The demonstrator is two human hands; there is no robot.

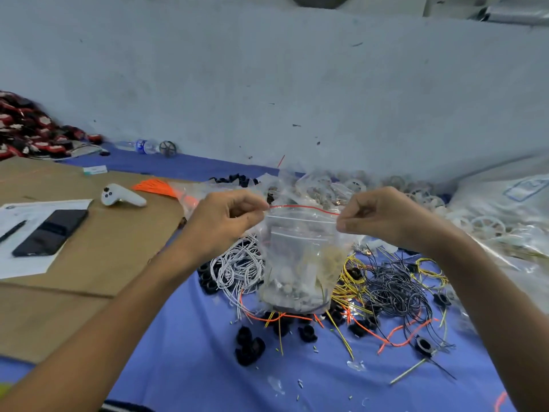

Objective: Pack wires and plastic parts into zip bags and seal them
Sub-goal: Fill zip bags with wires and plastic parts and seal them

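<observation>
A clear zip bag (pixel 300 263) with a red strip along its mouth hangs upright over the blue cloth, with white plastic parts and pale wires inside it. My left hand (pixel 228 221) pinches the bag's top left corner. My right hand (pixel 383 218) pinches its top right corner. The mouth is stretched between both hands. Under and around the bag lie loose wires: white wires (pixel 237 269), yellow wires (pixel 353 281), dark grey wires (pixel 395 286) and orange wires (pixel 386 334). Black plastic parts (pixel 251 346) are scattered on the cloth.
A cardboard sheet (pixel 118 242) at left carries a phone (pixel 50 231), a paper, a pen and a white controller (pixel 120 196). White plastic rings (pixel 487 224) and more clear bags pile at right and behind. A water bottle (pixel 142 146) lies by the wall.
</observation>
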